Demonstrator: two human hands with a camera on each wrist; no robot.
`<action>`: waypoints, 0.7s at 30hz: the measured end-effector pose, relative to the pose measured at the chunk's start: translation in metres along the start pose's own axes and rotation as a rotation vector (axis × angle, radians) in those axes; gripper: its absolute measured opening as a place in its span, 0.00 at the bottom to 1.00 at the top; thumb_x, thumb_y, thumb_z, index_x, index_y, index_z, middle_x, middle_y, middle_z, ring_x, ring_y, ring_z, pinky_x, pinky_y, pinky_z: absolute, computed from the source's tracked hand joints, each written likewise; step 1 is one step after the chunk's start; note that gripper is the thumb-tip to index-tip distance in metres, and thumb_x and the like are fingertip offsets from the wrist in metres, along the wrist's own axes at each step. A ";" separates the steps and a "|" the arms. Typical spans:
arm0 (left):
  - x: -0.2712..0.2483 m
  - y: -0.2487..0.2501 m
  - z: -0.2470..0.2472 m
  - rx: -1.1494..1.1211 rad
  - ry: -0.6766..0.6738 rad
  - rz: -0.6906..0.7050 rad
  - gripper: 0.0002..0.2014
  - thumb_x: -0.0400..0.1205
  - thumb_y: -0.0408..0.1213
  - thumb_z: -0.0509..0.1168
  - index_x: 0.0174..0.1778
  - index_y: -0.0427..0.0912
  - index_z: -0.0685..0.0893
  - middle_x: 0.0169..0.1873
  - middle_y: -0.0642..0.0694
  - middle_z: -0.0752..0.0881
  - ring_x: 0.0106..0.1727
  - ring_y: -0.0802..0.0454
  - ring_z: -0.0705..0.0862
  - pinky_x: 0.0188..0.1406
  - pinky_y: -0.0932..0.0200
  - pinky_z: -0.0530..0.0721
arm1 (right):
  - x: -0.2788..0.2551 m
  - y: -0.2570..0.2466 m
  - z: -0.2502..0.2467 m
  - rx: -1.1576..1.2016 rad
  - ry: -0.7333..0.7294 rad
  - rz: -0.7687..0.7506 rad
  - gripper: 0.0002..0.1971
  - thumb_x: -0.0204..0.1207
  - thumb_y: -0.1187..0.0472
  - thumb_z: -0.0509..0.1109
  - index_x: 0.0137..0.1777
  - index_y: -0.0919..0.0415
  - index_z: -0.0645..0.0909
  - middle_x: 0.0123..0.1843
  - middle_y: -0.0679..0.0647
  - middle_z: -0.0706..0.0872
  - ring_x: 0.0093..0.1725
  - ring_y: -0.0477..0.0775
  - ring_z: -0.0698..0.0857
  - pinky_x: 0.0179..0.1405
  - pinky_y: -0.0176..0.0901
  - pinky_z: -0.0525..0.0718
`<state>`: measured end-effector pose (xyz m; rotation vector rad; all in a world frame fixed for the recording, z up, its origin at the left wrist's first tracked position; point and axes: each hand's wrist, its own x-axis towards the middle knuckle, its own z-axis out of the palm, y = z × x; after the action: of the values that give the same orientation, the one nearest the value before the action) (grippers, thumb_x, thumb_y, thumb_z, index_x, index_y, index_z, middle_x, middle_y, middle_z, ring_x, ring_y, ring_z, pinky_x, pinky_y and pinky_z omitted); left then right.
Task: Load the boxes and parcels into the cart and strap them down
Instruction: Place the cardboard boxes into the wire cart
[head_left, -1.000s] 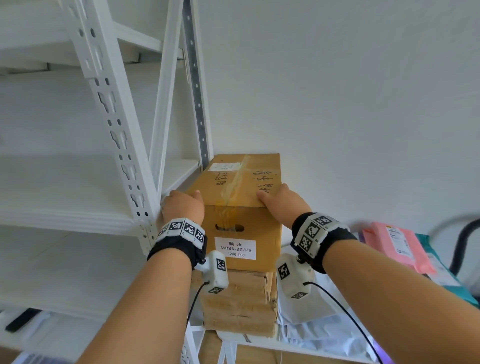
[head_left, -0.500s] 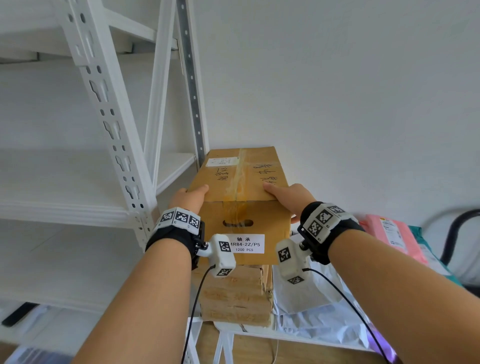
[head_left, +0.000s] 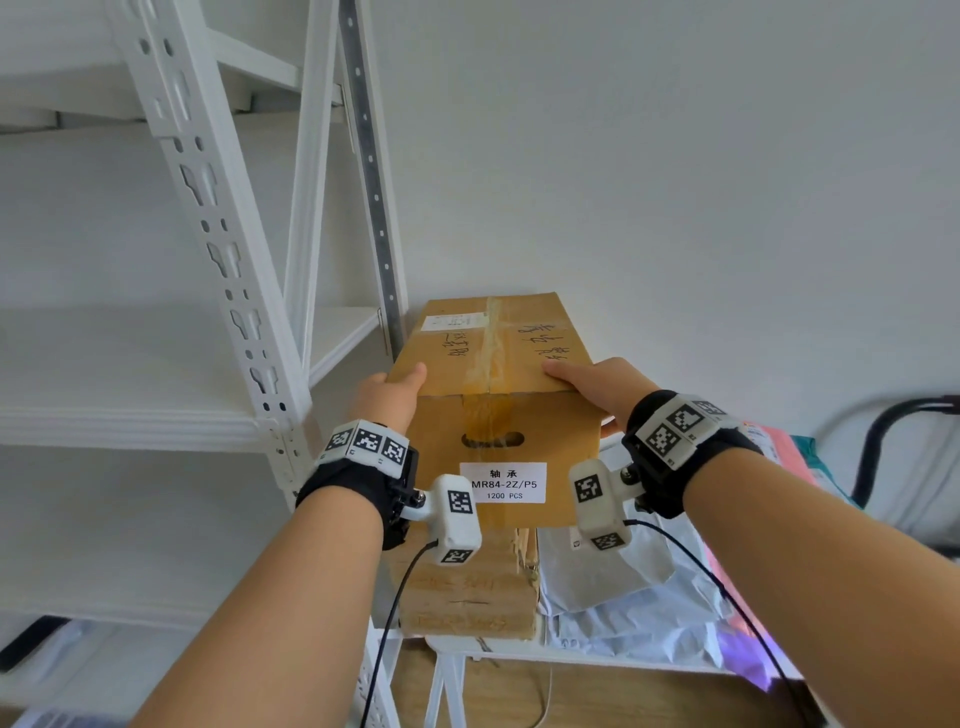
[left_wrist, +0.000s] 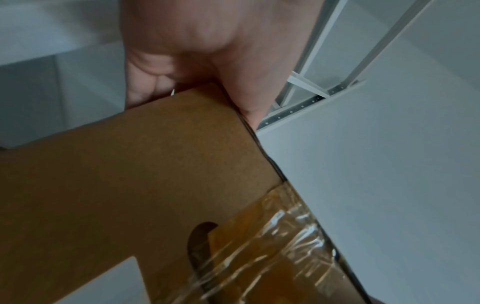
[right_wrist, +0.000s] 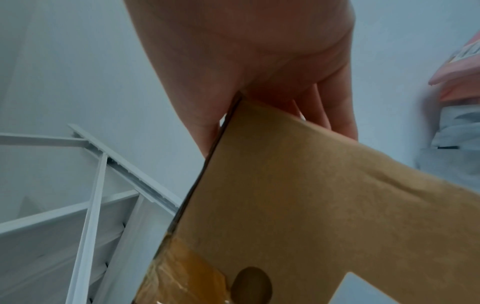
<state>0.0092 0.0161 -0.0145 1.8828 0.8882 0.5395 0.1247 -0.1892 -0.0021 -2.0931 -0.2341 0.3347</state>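
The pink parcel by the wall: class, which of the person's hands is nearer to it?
Right. The right hand grips the cardboard box's side facing the pink parcel; the left hand grips the far side, by the shelving.

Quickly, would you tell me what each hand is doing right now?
Left hand: grips the cardboard box at its upper left corner.
Right hand: grips the same box at its upper right corner.

Box (head_left: 493, 395) atop lower box (head_left: 467, 587), shelving (head_left: 218, 260) left, parcels (head_left: 639, 608) right

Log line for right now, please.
phase: lifting box off stack | left hand: gripping top box | right hand: gripping it | cart: unseen
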 end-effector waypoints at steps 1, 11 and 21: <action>-0.003 0.003 0.002 -0.022 -0.007 0.007 0.20 0.81 0.58 0.60 0.53 0.44 0.81 0.44 0.44 0.85 0.46 0.44 0.83 0.48 0.52 0.80 | -0.002 0.002 -0.004 0.007 0.011 0.003 0.34 0.70 0.34 0.72 0.66 0.61 0.76 0.58 0.58 0.86 0.54 0.61 0.87 0.54 0.58 0.88; -0.030 0.036 0.039 -0.220 -0.090 0.093 0.28 0.76 0.59 0.67 0.70 0.50 0.79 0.61 0.53 0.82 0.55 0.49 0.81 0.59 0.52 0.77 | -0.030 0.027 -0.056 0.159 0.176 -0.028 0.26 0.72 0.38 0.73 0.59 0.58 0.79 0.45 0.51 0.86 0.44 0.51 0.86 0.36 0.43 0.85; -0.078 0.079 0.124 -0.333 -0.267 0.187 0.24 0.80 0.51 0.67 0.72 0.48 0.78 0.62 0.50 0.84 0.52 0.53 0.76 0.53 0.56 0.74 | -0.060 0.091 -0.143 0.207 0.302 -0.019 0.24 0.73 0.39 0.72 0.59 0.56 0.81 0.51 0.52 0.89 0.50 0.53 0.87 0.50 0.49 0.88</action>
<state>0.0718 -0.1375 0.0007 1.6893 0.4206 0.4995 0.1182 -0.3686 -0.0007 -1.9053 -0.0375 0.0262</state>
